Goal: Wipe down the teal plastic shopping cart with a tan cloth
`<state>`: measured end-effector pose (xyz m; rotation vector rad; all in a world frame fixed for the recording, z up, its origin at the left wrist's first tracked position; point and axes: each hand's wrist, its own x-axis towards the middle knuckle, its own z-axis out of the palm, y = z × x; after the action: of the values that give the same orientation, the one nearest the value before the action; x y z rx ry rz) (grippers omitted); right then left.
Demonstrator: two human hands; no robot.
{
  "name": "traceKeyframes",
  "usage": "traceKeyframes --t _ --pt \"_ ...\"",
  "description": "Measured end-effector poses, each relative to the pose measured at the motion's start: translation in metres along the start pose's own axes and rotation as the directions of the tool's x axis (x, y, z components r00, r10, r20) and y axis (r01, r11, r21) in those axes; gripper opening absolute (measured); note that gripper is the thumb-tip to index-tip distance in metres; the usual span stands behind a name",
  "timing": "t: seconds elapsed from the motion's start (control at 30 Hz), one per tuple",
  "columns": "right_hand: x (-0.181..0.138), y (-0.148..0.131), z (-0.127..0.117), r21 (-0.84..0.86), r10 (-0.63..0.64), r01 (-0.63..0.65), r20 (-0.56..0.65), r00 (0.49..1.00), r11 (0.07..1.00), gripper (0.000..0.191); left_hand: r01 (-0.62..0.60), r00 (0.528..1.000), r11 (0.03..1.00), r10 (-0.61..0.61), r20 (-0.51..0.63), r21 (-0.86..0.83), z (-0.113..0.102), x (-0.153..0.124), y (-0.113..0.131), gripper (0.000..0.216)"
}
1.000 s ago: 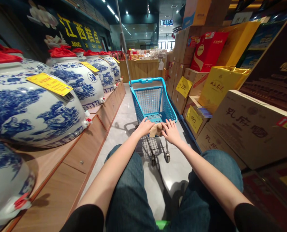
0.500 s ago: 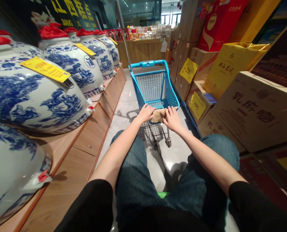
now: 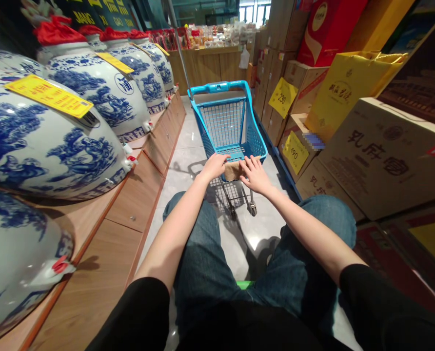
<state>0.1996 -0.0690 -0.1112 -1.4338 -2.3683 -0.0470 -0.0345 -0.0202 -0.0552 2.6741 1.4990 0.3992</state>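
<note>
A small blue shopping cart (image 3: 202, 127) stands in front of my knees, its low near edge toward me. A tan cloth (image 3: 233, 172) lies over that near edge. My left hand (image 3: 213, 167) is closed round the cloth's left end, thumb side toward the basket. My right hand (image 3: 256, 175) rests on the cloth's right part with its fingers stretched and apart. The undersides of both hands are hidden, so how firmly they press cannot be seen.
Large blue-and-white jars (image 3: 56, 141) with red cloth tops line a wooden shelf (image 3: 124, 234) on the left. Stacked cartons (image 3: 382, 151) and a yellow gift bag (image 3: 352, 92) stand on the right. A counter with packaged goods (image 3: 213, 63) is at the far end.
The cloth now lies flatter and smoother along the cart's edge. The fingers of my right hand have spread further. The whole view has shifted slightly, with the cart appearing higher and more to the left.
</note>
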Motion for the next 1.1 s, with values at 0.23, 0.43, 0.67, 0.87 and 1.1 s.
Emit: traceKeyframes --t 0.23,0.43,0.67,0.87,1.1 --pt "0.003 0.001 -0.006 -0.007 0.101 -0.102 -0.035 0.994 0.995 0.067 0.006 1.0 1.0 -0.006 0.021 0.004 -0.003 -0.001 0.003 0.051" --pt "0.0 -0.004 0.002 0.013 -0.005 0.005 -0.012 1.0 1.0 0.071 -0.011 1.0 1.0 0.01 0.015 0.023 -0.002 -0.002 0.003 0.046" --pt "0.003 0.002 0.001 -0.041 0.09 -0.092 -0.044 0.995 0.995 0.07 -0.028 1.0 0.999 0.028 -0.013 0.036 -0.001 -0.003 0.004 0.042" --pt "0.0 0.0 0.004 -0.006 -0.001 0.001 -0.025 1.0 1.0 0.075 -0.048 0.998 0.998 0.049 -0.031 0.046 0.0 -0.002 0.002 0.038" --pt "0.002 0.007 -0.005 -0.013 0.05 -0.05 -0.029 0.998 0.999 0.065 -0.057 0.998 0.997 0.058 -0.015 0.044 -0.002 -0.003 0.005 0.042"
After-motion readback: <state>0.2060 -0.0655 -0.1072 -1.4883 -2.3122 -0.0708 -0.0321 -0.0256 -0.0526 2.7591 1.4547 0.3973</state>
